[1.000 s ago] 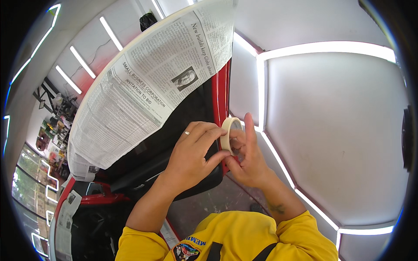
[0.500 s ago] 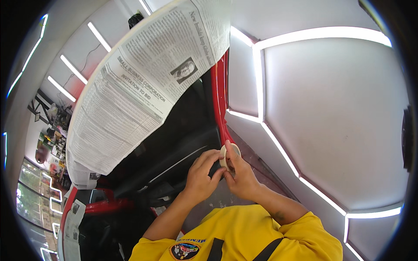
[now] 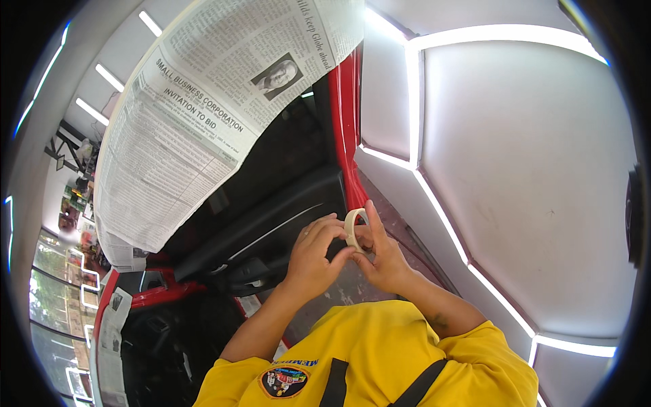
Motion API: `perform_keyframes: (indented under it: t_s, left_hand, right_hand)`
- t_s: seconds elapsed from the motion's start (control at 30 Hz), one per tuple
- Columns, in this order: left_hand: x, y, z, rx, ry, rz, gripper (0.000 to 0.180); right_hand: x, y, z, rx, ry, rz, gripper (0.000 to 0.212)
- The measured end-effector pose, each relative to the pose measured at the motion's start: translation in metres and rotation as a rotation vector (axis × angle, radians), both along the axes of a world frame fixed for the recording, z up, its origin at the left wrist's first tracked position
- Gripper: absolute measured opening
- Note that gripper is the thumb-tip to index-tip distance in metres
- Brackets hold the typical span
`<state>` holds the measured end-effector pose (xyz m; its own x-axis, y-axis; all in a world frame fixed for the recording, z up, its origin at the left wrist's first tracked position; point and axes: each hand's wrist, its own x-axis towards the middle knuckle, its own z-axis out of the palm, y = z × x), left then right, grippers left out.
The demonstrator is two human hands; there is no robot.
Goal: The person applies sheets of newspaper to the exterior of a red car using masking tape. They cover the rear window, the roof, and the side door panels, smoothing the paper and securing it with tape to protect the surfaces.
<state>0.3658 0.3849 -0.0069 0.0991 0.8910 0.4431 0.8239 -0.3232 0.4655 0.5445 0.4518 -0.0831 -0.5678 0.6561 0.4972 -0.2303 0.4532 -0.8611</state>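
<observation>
A cream roll of masking tape (image 3: 349, 231) is held upright in front of my chest, its round opening partly visible. My right hand (image 3: 385, 263) grips it from the right, with some fingers in the ring and the index finger stretched up beside it. My left hand (image 3: 313, 252) pinches at the roll's left edge, fingertips on the tape and thumb close to the right thumb. Just beyond the hands stands the red edge of a car door frame (image 3: 348, 129). Printed newspaper sheets (image 3: 183, 136) cover the curved car surface at upper left.
The black inner door panel (image 3: 271, 234) lies behind my left hand, with the dark car interior (image 3: 159, 339) at lower left. More newspaper (image 3: 114, 339) hangs on the near red bodywork. White wall panels (image 3: 522, 169) with light strips rise on the right. Cluttered shelves stand far left.
The view has shifted, so the newspaper sits farther up and left. The tape roll has turned, showing more of its opening, and my right index finger has straightened upward.
</observation>
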Motion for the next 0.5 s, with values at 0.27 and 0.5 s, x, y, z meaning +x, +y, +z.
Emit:
perform_keyframes:
  t_s: [0.27, 0.5]
  left_hand:
    - [0.008, -0.004, -0.029, 0.109, 0.289, 0.039, 0.018]
    - [0.024, -0.026, -0.069, -0.54, -0.721, 0.172, 0.012]
  right_hand:
    - [0.026, -0.003, -0.002, 0.05, -0.429, 0.062, 0.099]
    - [0.053, 0.012, -0.028, -0.057, -0.398, -0.092, 0.067]
